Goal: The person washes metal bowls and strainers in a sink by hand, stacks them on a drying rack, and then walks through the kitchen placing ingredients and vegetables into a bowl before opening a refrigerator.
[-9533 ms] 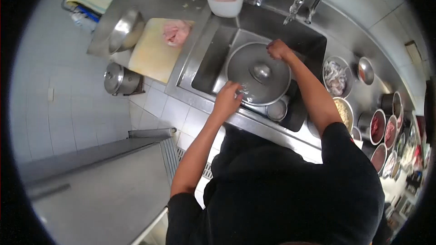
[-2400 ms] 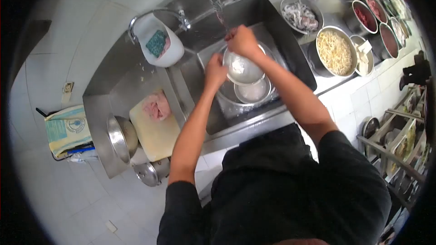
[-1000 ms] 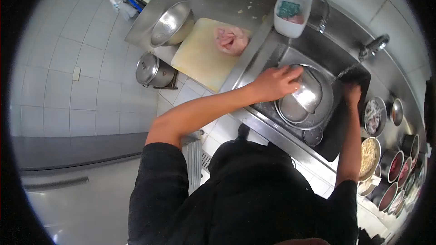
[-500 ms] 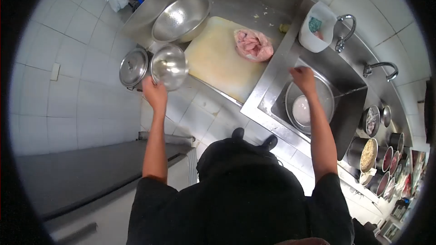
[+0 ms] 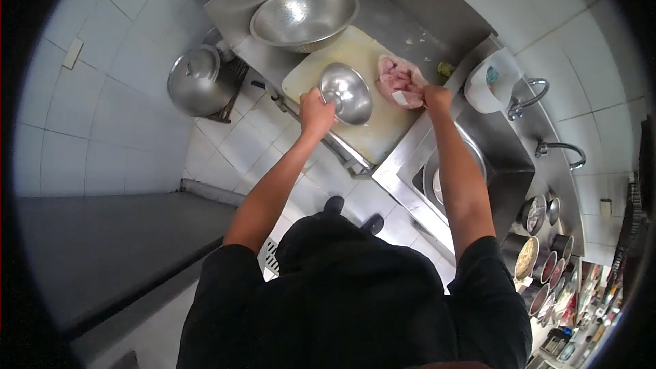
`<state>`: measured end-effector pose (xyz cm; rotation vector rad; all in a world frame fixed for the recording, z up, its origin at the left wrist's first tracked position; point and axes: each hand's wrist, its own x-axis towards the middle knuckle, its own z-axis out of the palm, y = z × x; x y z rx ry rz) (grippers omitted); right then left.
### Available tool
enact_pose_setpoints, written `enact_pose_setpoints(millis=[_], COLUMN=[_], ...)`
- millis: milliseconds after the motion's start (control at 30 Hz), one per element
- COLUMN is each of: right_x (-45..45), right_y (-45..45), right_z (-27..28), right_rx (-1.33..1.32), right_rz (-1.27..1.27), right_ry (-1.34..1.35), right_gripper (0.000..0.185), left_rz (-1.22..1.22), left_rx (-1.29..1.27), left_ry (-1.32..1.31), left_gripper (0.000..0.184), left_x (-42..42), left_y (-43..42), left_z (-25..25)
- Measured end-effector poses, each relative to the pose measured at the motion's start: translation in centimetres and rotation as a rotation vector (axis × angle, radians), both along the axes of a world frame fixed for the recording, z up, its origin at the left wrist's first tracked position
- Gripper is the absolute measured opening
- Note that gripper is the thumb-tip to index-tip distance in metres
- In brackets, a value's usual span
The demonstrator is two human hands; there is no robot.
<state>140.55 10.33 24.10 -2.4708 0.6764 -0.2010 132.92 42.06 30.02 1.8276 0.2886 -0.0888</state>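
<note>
My left hand (image 5: 317,113) grips the rim of a steel bowl (image 5: 347,94), which it holds tilted over the pale cutting board (image 5: 305,76). On the board's right side sits a plastic bag of pink raw meat (image 5: 398,80), its mouth open. My right hand (image 5: 437,97) is closed at the bag's right edge and appears to pinch the plastic; the fingertips are partly hidden. Behind the bowl, a large steel colander (image 5: 304,14) stands at the back of the board. Below my right forearm, a round pan (image 5: 430,176) lies in the sink, partly covered by the arm.
A white container (image 5: 486,85) stands by the sink beside two curved faucets (image 5: 531,96). At left is a lidded steel pot (image 5: 195,82). Several food-filled pots line the lower right. The steel sink edge (image 5: 403,164) lies close to my right arm.
My left hand has carried the steel bowl rightward from beside the lidded pot to over the board. My right hand has moved from above the sink to the meat bag's edge.
</note>
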Motion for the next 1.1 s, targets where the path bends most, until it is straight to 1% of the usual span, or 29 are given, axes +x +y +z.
enact_pose_setpoints(millis=[100, 200, 300, 333, 400, 467, 533, 567, 600, 633, 700, 733, 800, 833, 867, 900, 1000, 1100], right_x=[0.0, 1.3, 0.4, 0.2, -1.0, -3.1, -4.6, -4.9, -5.8, -6.1, -6.3, -6.9, -7.6, -8.1, -8.5, -8.7, -8.8, -8.1], right_y=[1.4, 1.3, 3.3, 3.8, 5.0, 8.3, 11.4, 12.2, 13.0, 12.8, 10.8, 9.7, 7.8, 7.5, 7.1, 6.7, 8.3, 9.2], right_z=[2.3, 4.0, 9.6, 11.0, 13.0, 15.0, 13.5, 11.4, 11.4, 10.3, 9.2, 8.7, 8.0, 7.0, 6.1, 5.3, 4.5, 5.7], right_rx=[0.52, 0.484, 0.716, 0.693, 0.649, 0.369, 0.131, -0.023, 0.063, 0.058, 0.059, -0.104, -0.435, -0.362, -0.292, -0.223, 0.063, -0.114], right_rz=[-0.189, -0.053, 0.05, 0.072, 0.106, 0.159, 0.274, 0.338, 0.449, 0.487, 0.512, 0.535, 0.581, 0.612, 0.639, 0.664, 0.528, 0.524], right_ry=[-0.26, -0.5, -0.539, -0.522, -0.478, -0.446, -0.385, -0.297, -0.175, -0.104, -0.187, -0.193, -0.22, -0.159, -0.1, -0.042, -0.135, -0.112], right_gripper=[0.012, 0.013, 0.015, 0.014, 0.015, 0.016, 0.016, 0.017, 0.017, 0.018, 0.024, 0.026, 0.031, 0.031, 0.031, 0.032, 0.025, 0.025], left_rz=[-0.013, -0.062, -0.085, -0.07, -0.102, -0.112, -0.071, -0.05, -0.022, -0.055, -0.101, -0.133, -0.068, -0.038, -0.048, -0.038, -0.051, -0.052], left_rx=[0.049, 0.127, 0.129, 0.014, -0.05, -0.164, -0.334, -0.418, -0.414, -0.381, -0.315, -0.348, -0.499, -0.574, -0.59, -0.603, -0.63, -0.635], left_ry=[0.03, 0.034, 0.054, 0.046, 0.054, 0.047, 0.086, 0.111, 0.076, 0.089, 0.12, 0.21, 0.206, 0.207, 0.215, 0.228, 0.244, 0.244], left_gripper=[0.018, 0.023, 0.024, 0.023, 0.023, 0.021, 0.016, 0.013, 0.01, 0.011, 0.013, 0.013, 0.013, 0.013, 0.018, 0.019, 0.02, 0.019], left_x=[1.4, 2.9, 4.5, 4.7, 3.8, 2.8, 1.7, 1.1, 1.0, 0.9, 0.5, 0.0, 0.3, 0.2, 0.2, 0.4, -0.3, -0.2], left_y=[-0.5, -1.4, -3.2, -4.2, -5.9, -7.7, -9.1, -9.6, -9.7, -9.3, -8.0, -7.1, -6.7, -6.6, -6.4, -6.3, -5.9, -5.9], left_z=[-1.0, -1.8, -3.2, -4.1, -2.5, -2.2, -2.4, -2.7, -3.6, -3.6, -3.8, -2.5, -4.1, -5.1, -5.6, -6.1, -4.9, -5.5])
